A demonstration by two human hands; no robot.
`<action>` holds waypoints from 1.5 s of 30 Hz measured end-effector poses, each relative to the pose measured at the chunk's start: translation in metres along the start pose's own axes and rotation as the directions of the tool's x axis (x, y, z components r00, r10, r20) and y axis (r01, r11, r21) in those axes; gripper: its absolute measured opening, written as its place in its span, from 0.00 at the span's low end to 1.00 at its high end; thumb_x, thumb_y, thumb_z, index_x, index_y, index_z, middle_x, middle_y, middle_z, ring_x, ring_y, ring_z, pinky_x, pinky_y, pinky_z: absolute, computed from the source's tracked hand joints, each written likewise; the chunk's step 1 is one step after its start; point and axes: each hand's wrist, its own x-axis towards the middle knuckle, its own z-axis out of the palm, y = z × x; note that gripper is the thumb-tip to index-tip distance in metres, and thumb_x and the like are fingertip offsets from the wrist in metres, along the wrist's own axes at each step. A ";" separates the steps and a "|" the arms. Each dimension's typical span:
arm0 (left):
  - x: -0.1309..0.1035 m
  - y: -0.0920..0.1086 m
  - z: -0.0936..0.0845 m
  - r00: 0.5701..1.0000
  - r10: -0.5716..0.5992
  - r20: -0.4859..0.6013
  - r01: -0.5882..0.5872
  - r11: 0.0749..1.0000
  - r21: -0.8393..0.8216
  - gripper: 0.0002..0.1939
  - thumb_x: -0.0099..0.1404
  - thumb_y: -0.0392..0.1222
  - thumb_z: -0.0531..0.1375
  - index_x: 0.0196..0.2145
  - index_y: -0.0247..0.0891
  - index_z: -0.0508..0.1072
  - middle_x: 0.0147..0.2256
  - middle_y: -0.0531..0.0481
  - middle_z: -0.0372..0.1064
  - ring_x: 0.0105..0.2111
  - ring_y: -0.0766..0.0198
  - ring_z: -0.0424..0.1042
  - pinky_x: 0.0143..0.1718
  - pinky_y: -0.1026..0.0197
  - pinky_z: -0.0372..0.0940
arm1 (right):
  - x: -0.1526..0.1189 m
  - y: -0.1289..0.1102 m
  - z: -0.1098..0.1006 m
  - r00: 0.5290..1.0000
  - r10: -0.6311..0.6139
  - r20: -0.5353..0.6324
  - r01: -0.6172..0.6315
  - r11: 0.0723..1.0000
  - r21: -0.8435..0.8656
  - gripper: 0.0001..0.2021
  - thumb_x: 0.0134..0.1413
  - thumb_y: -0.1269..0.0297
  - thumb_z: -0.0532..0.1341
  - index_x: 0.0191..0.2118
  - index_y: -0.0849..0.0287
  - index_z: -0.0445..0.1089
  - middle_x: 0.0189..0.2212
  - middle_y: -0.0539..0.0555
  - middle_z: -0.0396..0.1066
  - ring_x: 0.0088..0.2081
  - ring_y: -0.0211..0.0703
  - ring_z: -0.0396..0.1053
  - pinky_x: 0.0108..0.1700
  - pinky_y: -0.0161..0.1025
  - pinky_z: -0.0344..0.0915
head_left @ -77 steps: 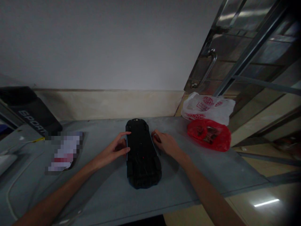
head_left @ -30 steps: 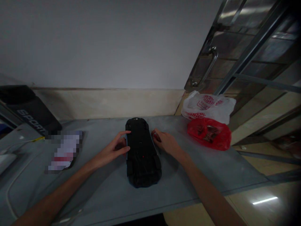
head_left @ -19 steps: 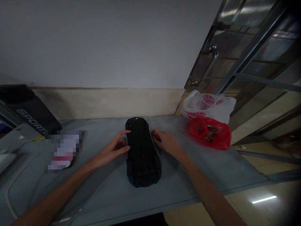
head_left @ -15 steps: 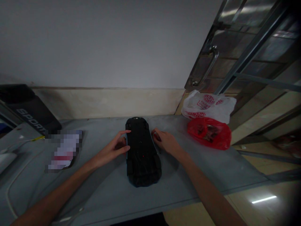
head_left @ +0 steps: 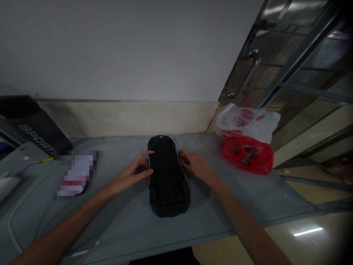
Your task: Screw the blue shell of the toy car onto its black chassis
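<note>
A toy car [head_left: 167,176] lies upside down on the grey table, its black underside and wheels facing up and a thin blue edge of its body showing. A tiny red light or dot is visible on the underside. My left hand [head_left: 137,169] is closed on the car's left side, with the thumb and a finger on the edge of the underside and the other fingers tucked below. On the opposite side, my right hand [head_left: 194,163] has its fingers curled against the car's right flank; the fingertips are partly hidden.
On the left are a dark box-like object marked SPORT [head_left: 37,127], a phone [head_left: 77,173] with a blurred screen and a white cable [head_left: 13,217]. A white plastic bag [head_left: 248,121] and a red plastic bag [head_left: 248,154] lie at the right. A wall [head_left: 132,55] stands behind.
The view has shifted slightly. Both hands stay at the car's sides, and the car remains upside down in nearly the same place.
</note>
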 end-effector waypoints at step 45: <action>0.001 -0.005 0.000 1.000 0.005 0.007 -0.005 1.000 -0.020 0.32 0.74 0.49 0.60 0.69 0.48 0.52 0.33 0.57 0.63 0.34 0.62 0.66 0.39 0.57 0.61 | -0.011 -0.043 -0.016 0.739 0.170 -0.652 0.291 0.793 0.536 0.15 0.67 0.60 0.63 0.56 0.51 0.62 0.44 0.54 0.74 0.40 0.43 0.78 0.44 0.45 0.79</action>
